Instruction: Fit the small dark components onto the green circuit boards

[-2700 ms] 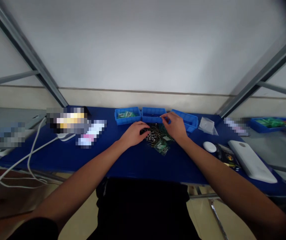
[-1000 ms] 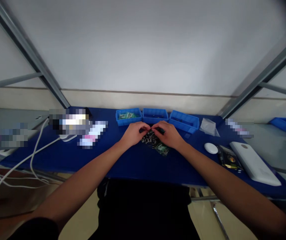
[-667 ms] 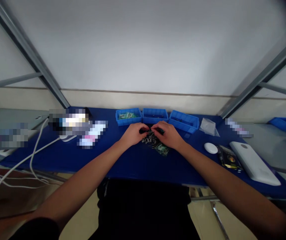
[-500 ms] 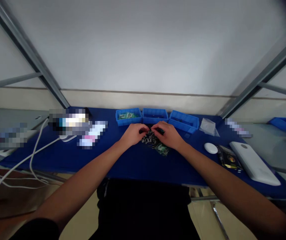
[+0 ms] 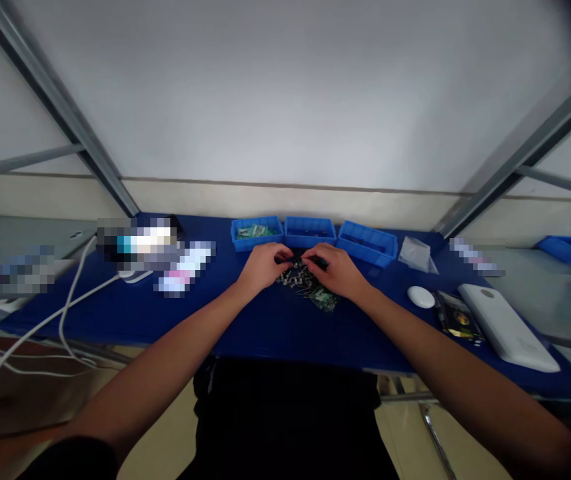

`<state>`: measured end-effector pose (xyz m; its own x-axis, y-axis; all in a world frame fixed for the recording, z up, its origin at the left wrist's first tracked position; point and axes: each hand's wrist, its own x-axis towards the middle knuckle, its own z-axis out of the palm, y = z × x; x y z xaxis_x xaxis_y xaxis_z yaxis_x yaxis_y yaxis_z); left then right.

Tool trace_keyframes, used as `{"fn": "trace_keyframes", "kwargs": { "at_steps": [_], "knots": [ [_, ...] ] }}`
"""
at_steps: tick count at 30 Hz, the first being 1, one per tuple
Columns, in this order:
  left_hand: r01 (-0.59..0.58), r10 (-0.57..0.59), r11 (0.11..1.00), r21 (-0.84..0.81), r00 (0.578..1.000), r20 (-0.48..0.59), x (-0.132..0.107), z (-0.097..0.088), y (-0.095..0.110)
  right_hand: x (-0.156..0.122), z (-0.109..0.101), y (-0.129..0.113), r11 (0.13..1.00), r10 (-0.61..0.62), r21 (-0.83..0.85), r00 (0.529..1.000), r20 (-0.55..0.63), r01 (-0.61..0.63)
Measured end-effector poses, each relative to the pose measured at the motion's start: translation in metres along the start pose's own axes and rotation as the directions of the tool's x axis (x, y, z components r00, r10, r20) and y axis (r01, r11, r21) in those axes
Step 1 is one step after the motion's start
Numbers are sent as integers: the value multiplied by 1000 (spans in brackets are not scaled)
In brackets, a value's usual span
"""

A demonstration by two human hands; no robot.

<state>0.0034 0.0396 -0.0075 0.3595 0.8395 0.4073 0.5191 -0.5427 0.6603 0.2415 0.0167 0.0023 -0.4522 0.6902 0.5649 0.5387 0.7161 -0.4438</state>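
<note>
A heap of small metal and black parts lies on the blue tabletop, with small green pieces at its near right side. My left hand is at the heap's left edge, thumb and fingers curved toward each other in a pinch. From the right, my right hand reaches over the heap, its thumb and forefinger pinched at the far side. Whatever lies between the fingertips of either hand is too small to make out. The two hands' fingertips are close together.
Behind the heap stand a blue bin with green pieces, a middle blue bin and a right blue bin with a few dark parts. Rightward lie a clear plastic bag, a round white case and a long white device. White cables trail leftward.
My left hand has shifted slightly left and its fingertips have drawn apart from the right hand's. More of the heap shows between them. My right hand stays nearly where it was.
</note>
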Motion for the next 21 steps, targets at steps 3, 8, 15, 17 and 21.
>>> {"fn": "trace_keyframes", "kwargs": {
  "at_steps": [3,8,15,17,21],
  "knots": [
    [-36,34,999,-30,998,-43,0,1,0,0,0,-1,1000,-3,-2,1000,-1,3],
    [-111,90,980,-166,988,-125,-1,2,8,0,1,-1,1000,3,30,999,-35,-2],
    [-101,73,943,-316,992,-100,-3,3,15,-2,3,-3,992,9,123,999,-32,-5],
    [-65,38,946,-316,995,-93,-3,4,15,-3,4,-4,992,8,124,999,-31,-4],
    [-16,-6,924,-382,998,-57,-4,5,16,-3,4,-6,991,29,130,998,-48,-23]
  ]
}}
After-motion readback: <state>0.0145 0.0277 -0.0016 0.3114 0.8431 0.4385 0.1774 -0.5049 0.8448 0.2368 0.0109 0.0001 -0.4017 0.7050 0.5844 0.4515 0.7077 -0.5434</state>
